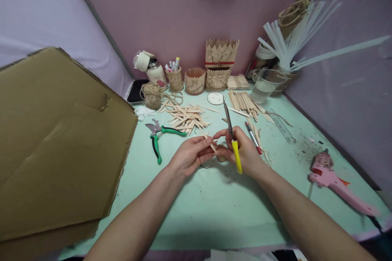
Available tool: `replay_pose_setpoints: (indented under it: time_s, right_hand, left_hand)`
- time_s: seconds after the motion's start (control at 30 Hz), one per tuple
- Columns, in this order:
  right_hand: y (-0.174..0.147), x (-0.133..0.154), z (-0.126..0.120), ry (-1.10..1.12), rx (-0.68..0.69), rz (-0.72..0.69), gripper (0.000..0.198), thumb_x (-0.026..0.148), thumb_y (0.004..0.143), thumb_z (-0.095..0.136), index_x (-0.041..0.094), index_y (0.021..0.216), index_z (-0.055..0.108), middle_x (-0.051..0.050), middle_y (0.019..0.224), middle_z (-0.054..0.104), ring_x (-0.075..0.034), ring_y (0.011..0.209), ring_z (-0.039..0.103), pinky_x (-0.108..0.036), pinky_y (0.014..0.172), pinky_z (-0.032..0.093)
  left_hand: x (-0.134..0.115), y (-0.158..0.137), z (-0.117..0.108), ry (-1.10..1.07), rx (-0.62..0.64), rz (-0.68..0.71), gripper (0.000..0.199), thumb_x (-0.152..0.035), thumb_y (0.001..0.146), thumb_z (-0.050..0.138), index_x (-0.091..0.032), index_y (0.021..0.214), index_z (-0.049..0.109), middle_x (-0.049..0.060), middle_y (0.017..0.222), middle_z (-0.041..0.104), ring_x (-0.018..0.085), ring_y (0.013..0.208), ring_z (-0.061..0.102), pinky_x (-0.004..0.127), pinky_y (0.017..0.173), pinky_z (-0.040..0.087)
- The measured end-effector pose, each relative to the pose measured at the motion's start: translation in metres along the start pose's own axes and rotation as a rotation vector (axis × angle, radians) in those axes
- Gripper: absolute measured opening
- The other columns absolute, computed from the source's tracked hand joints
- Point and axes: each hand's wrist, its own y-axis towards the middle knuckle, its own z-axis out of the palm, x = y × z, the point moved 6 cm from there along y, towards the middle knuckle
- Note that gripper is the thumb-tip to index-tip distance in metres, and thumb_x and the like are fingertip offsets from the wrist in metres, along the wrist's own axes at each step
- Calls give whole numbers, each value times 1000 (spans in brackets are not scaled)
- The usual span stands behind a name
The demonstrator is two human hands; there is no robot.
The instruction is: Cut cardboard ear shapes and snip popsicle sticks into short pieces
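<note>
My left hand (193, 153) pinches a short piece of thin wooden craft stick (210, 142) between thumb and fingers. Close beside it, my right hand (243, 149) holds a pair of scissors (235, 153) with yellow handles; the blades point up and away from me. The right fingertips are near the stick piece; whether they touch it I cannot tell. Behind the hands lies a loose heap of cut wooden stick pieces (188, 117). Green-handled pruning shears (157, 133) lie spread on the table left of my left hand. A marker with a red end (253, 138) lies right of my right hand.
A cardboard sheet (61, 142) stands at the left. A pink hot glue gun (339, 189) rests at the right, near a clear ruler (281, 126). Along the back are a twine ball (152, 97), wooden stick holders (195, 81), a bundle of sticks (243, 102) and a plastic cup (266, 87).
</note>
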Motion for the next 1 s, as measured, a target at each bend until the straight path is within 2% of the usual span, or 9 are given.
replay_pose_setpoints:
  time_s: [0.33, 0.47, 0.63, 0.77, 0.87, 1.0]
  right_hand:
    - [-1, 4, 0, -42, -12, 26, 37, 36, 70, 77, 26, 95, 51, 4, 70, 47, -13, 54, 46, -29, 52, 43]
    - [-1, 3, 1, -22, -24, 33, 38, 36, 69, 77, 26, 95, 51, 5, 72, 45, -13, 55, 47, -29, 53, 44]
    - [1, -2, 3, -6, 35, 60, 41, 33, 69, 79, 26, 98, 50, 4, 76, 48, -13, 57, 51, -29, 55, 44]
    - [1, -5, 5, 61, 54, 79, 43, 35, 68, 79, 25, 97, 48, -1, 93, 59, -12, 55, 54, -30, 55, 46]
    - [0, -2, 3, 75, -62, 59, 41, 36, 68, 79, 23, 90, 47, -3, 98, 61, -9, 50, 49, -26, 48, 41]
    - [-4, 2, 2, 21, -265, 37, 39, 37, 69, 77, 23, 84, 44, -1, 90, 64, -7, 46, 42, -23, 44, 36]
  left_hand:
    - [-1, -2, 1, 40, 4, 22, 22, -29, 73, 76, -10, 80, 68, 5, 75, 69, 12, 71, 68, 21, 72, 57]
    - [-2, -2, 2, 52, 0, 37, 24, -31, 71, 78, -10, 78, 68, 5, 75, 69, 12, 70, 67, 22, 72, 56]
    - [-10, -1, -3, 146, -73, 113, 25, -32, 67, 80, -11, 73, 70, 5, 75, 69, 13, 69, 65, 24, 72, 54]
    - [-25, -1, -13, 458, -245, 342, 13, -27, 68, 76, -15, 68, 70, 4, 77, 69, 14, 72, 62, 24, 72, 50]
    - [-32, -8, -11, 858, -366, 567, 5, -25, 74, 70, -20, 74, 72, 3, 79, 70, 16, 74, 61, 26, 74, 47]
    - [-24, -15, 4, 1264, -367, 787, 11, -21, 83, 60, -21, 86, 71, 4, 87, 72, 17, 81, 62, 28, 77, 46]
